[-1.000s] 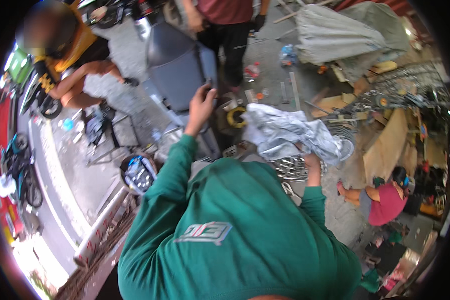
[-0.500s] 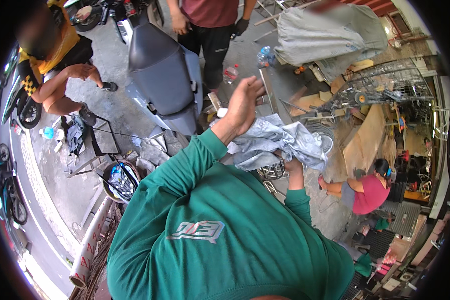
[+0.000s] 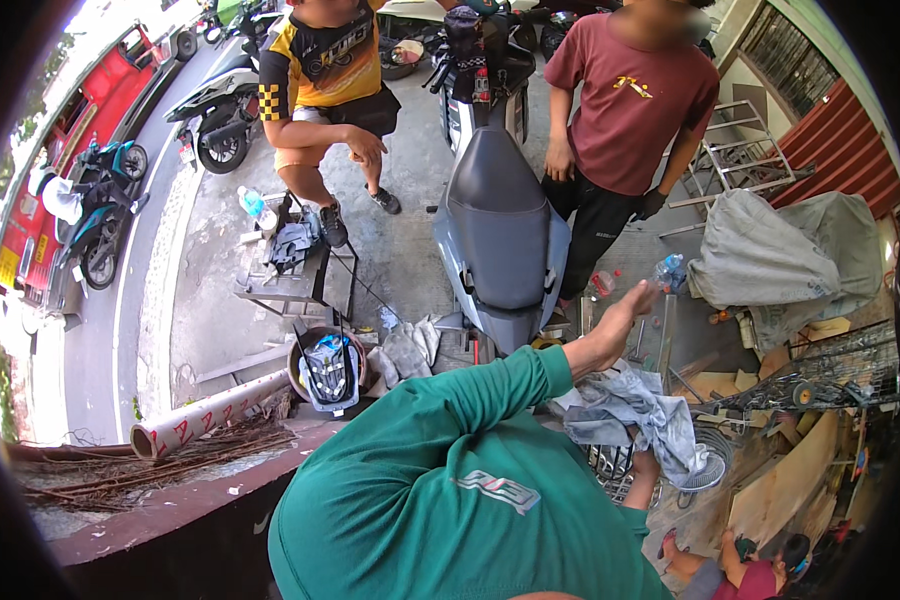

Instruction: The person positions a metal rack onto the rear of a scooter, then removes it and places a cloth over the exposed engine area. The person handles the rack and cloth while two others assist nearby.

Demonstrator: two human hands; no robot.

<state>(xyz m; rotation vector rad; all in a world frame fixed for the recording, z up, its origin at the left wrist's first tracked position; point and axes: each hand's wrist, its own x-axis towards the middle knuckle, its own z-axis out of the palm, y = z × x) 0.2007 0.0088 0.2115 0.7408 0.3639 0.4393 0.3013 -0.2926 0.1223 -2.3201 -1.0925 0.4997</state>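
Note:
My left hand [image 3: 615, 328] reaches forward at the end of a green sleeve, its fingers stretched out and holding nothing. Just below it hangs a crumpled grey cloth [image 3: 635, 405], creased and dull with pale patches. My right hand [image 3: 646, 472] is closed on the underside of this cloth, whose folds partly cover the fingers. Beneath the cloth a metal wire rack [image 3: 610, 468] shows in part. Beside the cloth is a round fan-like grille [image 3: 705, 465].
A grey scooter [image 3: 500, 220] stands ahead, with one person [image 3: 330, 70] to its left and another [image 3: 635, 100] to its right. A bucket [image 3: 295, 365] and white tube [image 3: 210, 410] lie left. Cardboard [image 3: 785, 480], a wire cage [image 3: 850, 365] and a seated person [image 3: 760, 580] are right.
My view has swung up and left, bringing more of the street and both standing people into sight. My left hand remains stretched out above the cloth, which my right hand still holds.

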